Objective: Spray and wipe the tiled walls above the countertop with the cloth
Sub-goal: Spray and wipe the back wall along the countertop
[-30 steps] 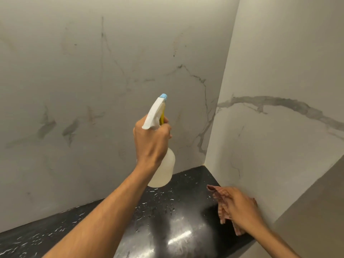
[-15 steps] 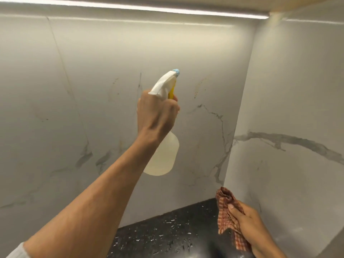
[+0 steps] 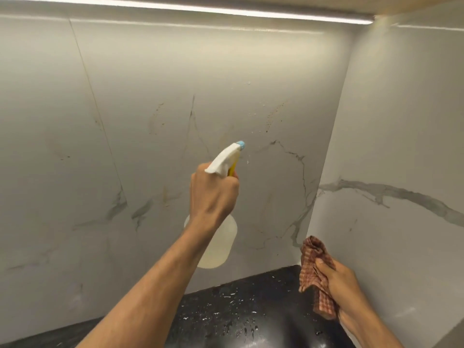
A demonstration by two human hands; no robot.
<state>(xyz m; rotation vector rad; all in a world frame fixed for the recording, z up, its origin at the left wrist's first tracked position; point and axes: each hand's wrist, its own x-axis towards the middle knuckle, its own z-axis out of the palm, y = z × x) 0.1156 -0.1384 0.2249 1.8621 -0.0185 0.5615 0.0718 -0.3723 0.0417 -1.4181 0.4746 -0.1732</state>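
My left hand (image 3: 213, 194) grips the neck of a translucent spray bottle (image 3: 219, 244) with a white head, yellow trigger and blue nozzle, aimed at the back marble-look tiled wall (image 3: 175, 109). Small droplets dot that wall up and to the right of the nozzle. My right hand (image 3: 337, 285) is low at the right, closed on a crumpled red-checked cloth (image 3: 313, 267), close to the corner where the back wall meets the right tiled wall (image 3: 401, 146).
A glossy black speckled countertop (image 3: 251, 315) runs along the bottom, wet-looking with light specks. A bright light strip (image 3: 200, 7) lines the underside of the cabinet above. A vertical tile joint (image 3: 100, 121) crosses the back wall at the left.
The view has tilted up to show the light strip. My left hand raised the bottle toward the wall and droplets now show. My right hand lifted the cloth off the counter and bunched it.
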